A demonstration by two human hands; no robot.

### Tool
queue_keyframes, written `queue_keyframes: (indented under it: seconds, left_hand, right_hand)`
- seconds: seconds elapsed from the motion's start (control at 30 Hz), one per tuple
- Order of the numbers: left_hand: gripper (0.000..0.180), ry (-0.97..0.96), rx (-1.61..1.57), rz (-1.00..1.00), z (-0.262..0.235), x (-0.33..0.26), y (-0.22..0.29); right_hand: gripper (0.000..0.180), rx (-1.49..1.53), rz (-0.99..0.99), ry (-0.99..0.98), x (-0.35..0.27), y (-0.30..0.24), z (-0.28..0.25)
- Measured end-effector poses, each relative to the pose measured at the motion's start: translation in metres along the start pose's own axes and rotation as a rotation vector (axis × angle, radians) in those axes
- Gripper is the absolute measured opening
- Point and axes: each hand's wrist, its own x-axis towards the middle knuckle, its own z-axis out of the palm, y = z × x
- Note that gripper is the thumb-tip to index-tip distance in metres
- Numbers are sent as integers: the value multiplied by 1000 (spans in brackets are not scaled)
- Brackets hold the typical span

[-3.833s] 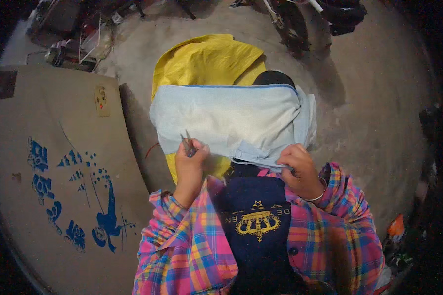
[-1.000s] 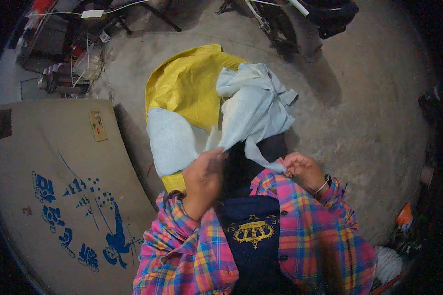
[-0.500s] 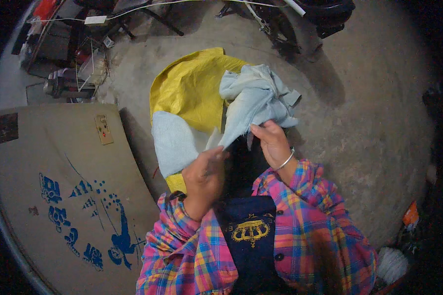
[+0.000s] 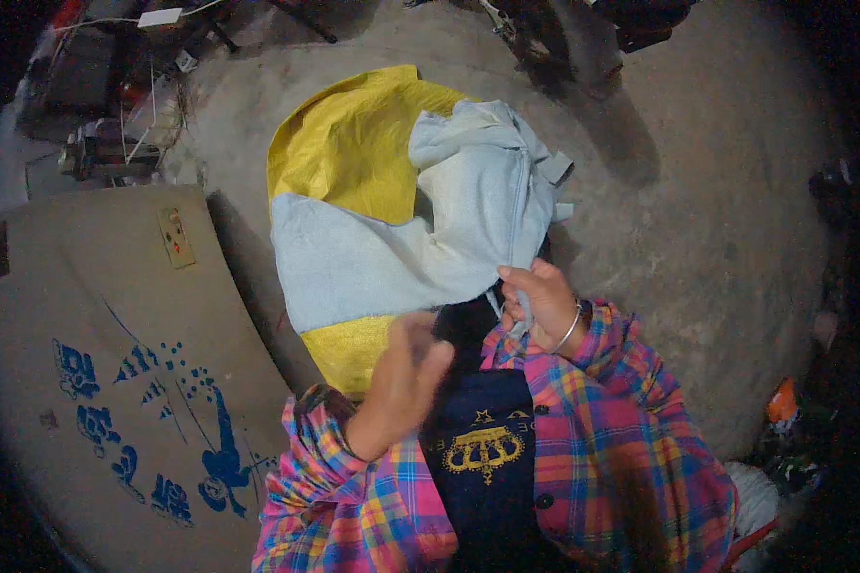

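A pale blue denim cloth [image 4: 354, 258], perhaps part of a garment, lies spread on a yellow woven sack [image 4: 344, 143] over my lap. Its right side is bunched, with a seam running down toward my right hand. My right hand [image 4: 543, 304], with a silver bangle at the wrist, pinches the cloth's lower right corner, and a narrow end hangs below the fingers. Just below the cloth's lower edge is my left hand [image 4: 401, 382], blurred by motion. Its thumb stands apart from the fingers, and no cloth shows in it.
On the left stands a tan panel or box [image 4: 57, 286] with blue printed pictures. A wire rack [image 4: 148, 124] and dark clutter are at the upper left. Part of a wheeled vehicle [image 4: 545, 38] stands at the far side on the concrete floor [image 4: 736, 191]. An orange item [image 4: 782, 401] lies lower right.
The cloth has gone from bunched and stretched between both hands to spread flatter across the sack. My left hand has let go and moved down. My right hand still grips it, slightly lower.
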Motion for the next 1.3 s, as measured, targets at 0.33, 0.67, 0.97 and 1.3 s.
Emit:
queue_keyframes:
  seconds: [0.33,0.67,0.97,1.3]
  left_hand:
    - [36,-259,-183,-38,42,28,-17]
    - [28,-106,8,78,52,41,-9]
    - [24,-87,-32,23,52,42,3]
    - [20,-91,-175,-68,55,46,8]
  right_hand:
    - [8,90,-58,7,-7,7,-11]
    - [12,-17,-122,77,-12,15,-14]
    - [13,-1,-105,89,-10,17,-13]
    - [20,41,-122,-13,-12,20,-10]
